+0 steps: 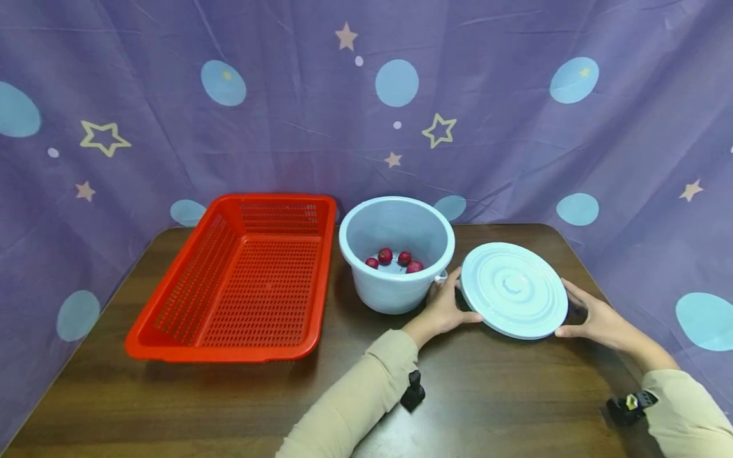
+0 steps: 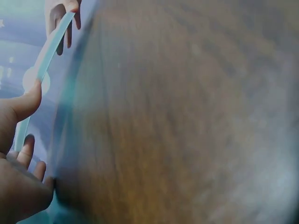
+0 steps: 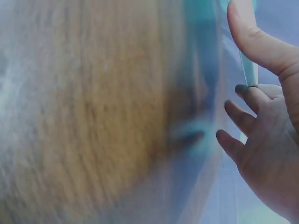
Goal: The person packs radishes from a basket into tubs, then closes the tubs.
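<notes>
A round pale-blue lid [image 1: 512, 289] is held at its two sides between both hands, over the right part of the table. My left hand [image 1: 445, 307] grips its left edge, thumb on the near rim and fingers behind. On the opposite edge my right hand [image 1: 598, 321] pinches it between thumb and fingers. In the left wrist view the lid [image 2: 50, 51] shows edge-on, raised off the wood. Just left of it stands a pale-blue bucket [image 1: 395, 296], uncovered, with several small red fruits [image 1: 385, 256] at its bottom. The left hand's fingers overlap the bucket's handle joint.
A red perforated plastic basket [image 1: 309, 318] sits on the left of the brown wooden table [image 1: 229, 407]. Behind the table hangs a purple curtain [image 1: 487, 95] with stars and blue dots. Black wrist devices [image 1: 412, 394] are strapped at both sleeves.
</notes>
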A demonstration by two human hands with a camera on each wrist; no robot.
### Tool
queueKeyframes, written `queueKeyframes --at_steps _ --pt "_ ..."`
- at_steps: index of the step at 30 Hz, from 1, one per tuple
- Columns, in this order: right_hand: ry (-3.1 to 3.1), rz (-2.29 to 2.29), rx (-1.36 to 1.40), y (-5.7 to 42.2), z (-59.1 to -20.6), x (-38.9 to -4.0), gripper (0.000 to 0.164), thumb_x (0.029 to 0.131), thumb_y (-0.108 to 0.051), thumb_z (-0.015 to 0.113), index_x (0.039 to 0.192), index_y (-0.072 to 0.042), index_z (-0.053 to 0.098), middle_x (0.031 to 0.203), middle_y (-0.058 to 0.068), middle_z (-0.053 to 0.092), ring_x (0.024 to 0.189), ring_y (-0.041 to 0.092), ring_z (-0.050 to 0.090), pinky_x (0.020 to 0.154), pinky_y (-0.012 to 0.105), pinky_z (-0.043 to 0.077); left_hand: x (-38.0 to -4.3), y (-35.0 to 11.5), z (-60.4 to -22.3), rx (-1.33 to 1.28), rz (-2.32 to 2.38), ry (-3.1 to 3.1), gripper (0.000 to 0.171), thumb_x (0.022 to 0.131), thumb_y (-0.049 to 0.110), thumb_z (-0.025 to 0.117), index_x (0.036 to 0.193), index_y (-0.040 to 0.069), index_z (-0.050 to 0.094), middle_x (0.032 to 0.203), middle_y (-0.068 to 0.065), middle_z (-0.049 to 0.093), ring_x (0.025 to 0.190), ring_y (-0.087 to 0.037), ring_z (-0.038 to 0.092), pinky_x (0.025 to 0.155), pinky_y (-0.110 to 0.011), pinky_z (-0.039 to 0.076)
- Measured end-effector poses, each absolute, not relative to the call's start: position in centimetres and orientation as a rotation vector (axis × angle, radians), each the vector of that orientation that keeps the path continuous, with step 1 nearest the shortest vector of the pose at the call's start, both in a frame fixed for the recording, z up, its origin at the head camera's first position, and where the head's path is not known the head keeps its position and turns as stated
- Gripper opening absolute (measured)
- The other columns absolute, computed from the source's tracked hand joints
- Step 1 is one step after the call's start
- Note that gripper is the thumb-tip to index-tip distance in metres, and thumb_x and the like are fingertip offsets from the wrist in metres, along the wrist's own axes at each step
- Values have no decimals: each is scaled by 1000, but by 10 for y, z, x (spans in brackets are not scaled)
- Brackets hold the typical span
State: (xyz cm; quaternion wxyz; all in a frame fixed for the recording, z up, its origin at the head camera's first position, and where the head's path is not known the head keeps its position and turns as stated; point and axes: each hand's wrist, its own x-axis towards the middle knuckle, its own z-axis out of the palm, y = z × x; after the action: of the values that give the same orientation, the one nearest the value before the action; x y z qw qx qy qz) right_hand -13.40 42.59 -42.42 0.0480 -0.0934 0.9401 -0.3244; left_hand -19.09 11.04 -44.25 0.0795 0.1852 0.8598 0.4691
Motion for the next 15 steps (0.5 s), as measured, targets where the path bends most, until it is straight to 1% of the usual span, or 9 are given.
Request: queueKeyframes --at_steps 1,3,5,6,7,9,12,14,15 --pt "2874 -996 -295 427 -422 -132 112 76 -19 87 156 2 11 148 40 27 140 43 26 109 18 24 -190 110 -442 567 1442 2559 105 71 25 91 154 8 29 126 -5 59 134 -28 36 113 -34 28" --pt "2889 -1003 -294 430 -418 -129 110 77 -19 86 157 -2 13 148 39 28 140 15 32 94 4 27 -187 110 -439 603 1515 2533 105 71 23 91 154 8 28 127 -6 58 136 -29 34 114 -35 26" --pt "2905 -1009 -286 433 -413 -125 108 77 -19 86 158 -5 15 147 38 32 128 -11 31 86 1 30 -184 110 -436 653 1577 2514 104 72 22 91 154 7 29 129 -8 58 137 -29 33 115 -37 24" --pt "2908 -1028 -289 434 -410 -123 107 78 -18 85 158 -5 16 146 37 33 122 -19 31 83 1 32 -183 110 -434 678 1601 2512 104 72 22 91 154 7 29 129 -8 58 136 -27 35 115 -37 23" --pt "2908 -1042 -282 436 -407 -120 105 79 -17 85 158 -8 16 146 36 34 115 -25 28 85 1 31 -181 110 -432 698 1619 2508 104 72 22 91 154 8 29 130 -8 57 136 -25 36 115 -37 23" --pt "2920 -1077 -278 438 -402 -115 102 80 -15 83 159 -12 18 150 18 39 110 -29 29 85 2 32 -178 109 -428 733 1646 2507 103 72 22 91 154 8 29 131 -8 55 133 -21 39 115 -37 23" --pt "2906 -1174 -272 439 -394 -106 98 84 -9 79 160 -21 18 143 -20 42 111 -27 34 82 9 41 -173 108 -422 777 1660 2518 102 73 25 90 154 9 28 135 -9 51 132 -17 41 115 -39 23" --pt "2896 -1250 -273 439 -391 -101 96 86 -4 76 160 -23 18 134 -35 38 110 -25 38 76 11 45 -169 107 -418 785 1663 2513 102 76 27 88 154 10 26 140 -10 47 133 -17 40 114 -40 23" --pt "2886 -1295 -272 438 -389 -98 95 87 -2 75 160 -24 17 134 -36 38 110 -24 39 74 12 47 -166 107 -416 784 1670 2501 101 77 28 87 155 10 25 142 -10 45 134 -18 38 114 -40 24"
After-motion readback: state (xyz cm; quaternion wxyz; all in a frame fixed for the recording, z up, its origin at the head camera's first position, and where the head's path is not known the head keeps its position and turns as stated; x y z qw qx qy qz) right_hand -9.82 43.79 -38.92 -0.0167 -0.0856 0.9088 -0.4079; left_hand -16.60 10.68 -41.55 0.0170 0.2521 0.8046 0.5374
